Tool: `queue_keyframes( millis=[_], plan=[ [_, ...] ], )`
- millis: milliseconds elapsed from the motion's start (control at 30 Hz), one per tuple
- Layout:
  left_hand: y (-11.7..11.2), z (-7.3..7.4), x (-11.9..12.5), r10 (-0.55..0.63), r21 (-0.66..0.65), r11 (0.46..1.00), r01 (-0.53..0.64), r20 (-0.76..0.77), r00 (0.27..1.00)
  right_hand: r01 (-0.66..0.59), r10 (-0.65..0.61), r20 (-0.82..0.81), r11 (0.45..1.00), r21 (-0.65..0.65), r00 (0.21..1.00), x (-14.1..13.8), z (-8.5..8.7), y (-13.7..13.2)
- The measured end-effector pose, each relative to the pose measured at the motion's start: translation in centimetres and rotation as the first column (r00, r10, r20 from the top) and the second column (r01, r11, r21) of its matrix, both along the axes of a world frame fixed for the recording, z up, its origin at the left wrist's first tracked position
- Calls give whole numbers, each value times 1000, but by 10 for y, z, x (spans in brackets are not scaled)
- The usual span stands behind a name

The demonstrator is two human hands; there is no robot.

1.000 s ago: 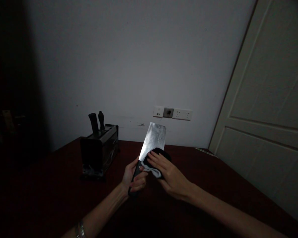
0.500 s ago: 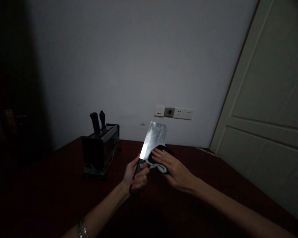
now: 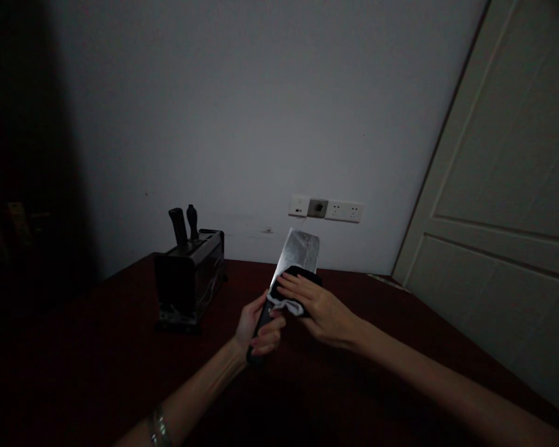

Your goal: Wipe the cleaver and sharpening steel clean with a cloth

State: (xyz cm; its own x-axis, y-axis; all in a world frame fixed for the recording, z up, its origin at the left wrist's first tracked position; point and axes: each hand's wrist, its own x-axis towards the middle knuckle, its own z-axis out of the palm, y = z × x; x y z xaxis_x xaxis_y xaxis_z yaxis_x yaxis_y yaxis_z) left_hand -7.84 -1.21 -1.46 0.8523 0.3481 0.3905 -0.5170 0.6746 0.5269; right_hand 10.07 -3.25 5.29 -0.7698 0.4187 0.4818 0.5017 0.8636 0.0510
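Observation:
My left hand [image 3: 259, 332] is wrapped round the black handle of a cleaver, whose broad steel blade [image 3: 302, 248] slants up and away to the right. A black cloth with a white edge [image 3: 287, 304] covers the lower part of the blade near the handle. On top of that cloth lies my right hand [image 3: 328, 313], fingers together and pressing it to the blade. The thumb of this hand is mostly out of sight.
A dark knife block [image 3: 189, 279] with two black handles standing out of it is on the dark red table [image 3: 349, 385], left of my hands. Behind are a pale wall with sockets [image 3: 343, 212] and, on the right, a white panelled door [image 3: 494, 186].
My right hand and the cloth have slid left and slightly down across the blade, towards the handle. My left hand with the cleaver has shifted slightly right.

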Motion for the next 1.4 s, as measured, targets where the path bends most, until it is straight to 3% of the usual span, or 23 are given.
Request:
queue_keyframes(
  millis=[133, 200, 400, 467, 700, 933, 1200, 1300, 1400],
  plan=[
    [-5, 3, 3, -15, -19, 1000, 15, 7, 1000, 121, -114, -114, 991, 59, 987, 9, 23, 28],
    [-5, 2, 3, -14, -14, 1000, 14, 1, 1000, 162, -152, -139, 985, 62, 979, 8, 27, 33],
    [4, -7, 0, 32, -1, 999, -32, -19, 999, 31, -31, 3, 999, -17, 1000, -6, -7, 2],
    [4, -9, 1, 30, -8, 1000, -31, -26, 999, 0, 0, 27, 1000, -26, 1000, -2, -10, 1],
    [-6, -5, 8, -22, -31, 999, 21, -35, 999, 194, -192, -125, 981, 5, 973, 19, 19, 37],
    [4, -13, 3, 22, 11, 1000, -22, -12, 1000, -29, 27, -22, 996, -79, 999, -5, -12, 2],
    [-5, -6, 7, -48, 18, 999, 49, -42, 998, 153, -154, -184, 988, -22, 971, 21, 22, 45],
    [-3, -8, 6, -40, 36, 998, 41, -47, 998, 116, -119, -169, 993, -31, 978, 14, 10, 33],
    [3, -12, 4, -15, 40, 999, 17, -33, 999, 3, -9, -84, 998, -68, 996, 2, -11, 8]
  ],
)
